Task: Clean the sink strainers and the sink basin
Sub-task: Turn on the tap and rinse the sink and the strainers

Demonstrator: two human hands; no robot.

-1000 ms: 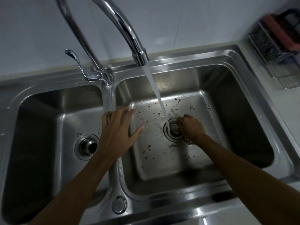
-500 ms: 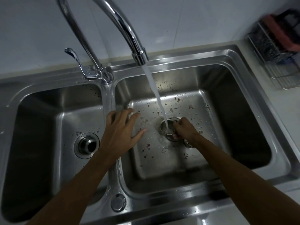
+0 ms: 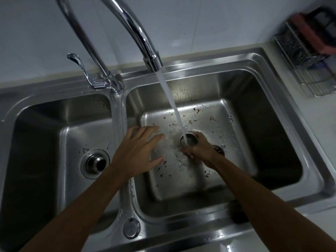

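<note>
A steel double sink fills the view. In the right basin (image 3: pixel 258 135), my right hand (image 3: pixel 199 149) grips a round metal strainer (image 3: pixel 190 140), lifted off the drain (image 3: pixel 219 150) and held under the running water. Food scraps speckle this basin's floor. My left hand (image 3: pixel 137 151) hovers with fingers spread over the divider and the left part of the right basin, holding nothing. The left basin (image 3: pixel 45 142) has its own strainer (image 3: pixel 95 163) seated in its drain.
A chrome faucet (image 3: pixel 134 31) arches over the right basin, its lever (image 3: pixel 80 68) at the back left. A wire rack (image 3: pixel 309 57) with a pink item stands on the counter at the back right. A round cap (image 3: pixel 131 228) sits on the front rim.
My right hand has lifted the strainer out of the right drain and up into the water stream. My left hand has shifted slightly right over the basin.
</note>
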